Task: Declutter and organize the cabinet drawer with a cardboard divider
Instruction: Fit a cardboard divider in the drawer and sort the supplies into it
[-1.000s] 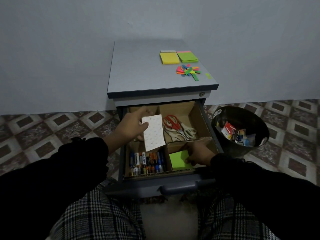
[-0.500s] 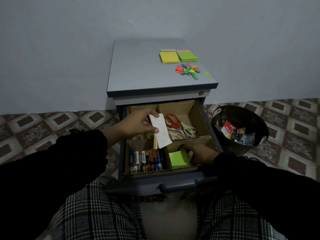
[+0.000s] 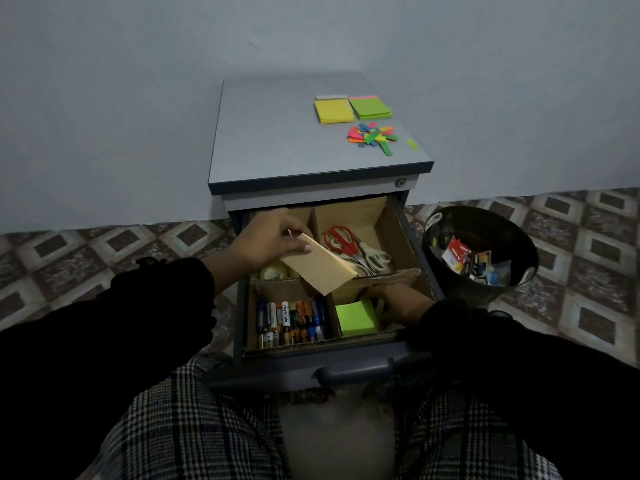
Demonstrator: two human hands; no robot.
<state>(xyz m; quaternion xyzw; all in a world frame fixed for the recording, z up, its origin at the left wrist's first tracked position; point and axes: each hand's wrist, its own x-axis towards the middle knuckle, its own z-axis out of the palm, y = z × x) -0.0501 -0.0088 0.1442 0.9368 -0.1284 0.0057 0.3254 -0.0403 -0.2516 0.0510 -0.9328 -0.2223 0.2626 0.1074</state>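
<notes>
Head view: left hand (image 3: 273, 239) pinches a tan card (image 3: 320, 268) tilted over the cardboard divider (image 3: 388, 277) mid-drawer, right hand (image 3: 398, 301), grip unclear, beside the green pad (image 3: 356, 318) near-right; a loose pinch might drop it among the batteries (image 3: 292, 323).

The left hand (image 3: 273, 239) is raised, fingers and thumb pinching a flat object, while the right hand (image 3: 398, 301) rests lower, fingers curled out of clear view.
</notes>
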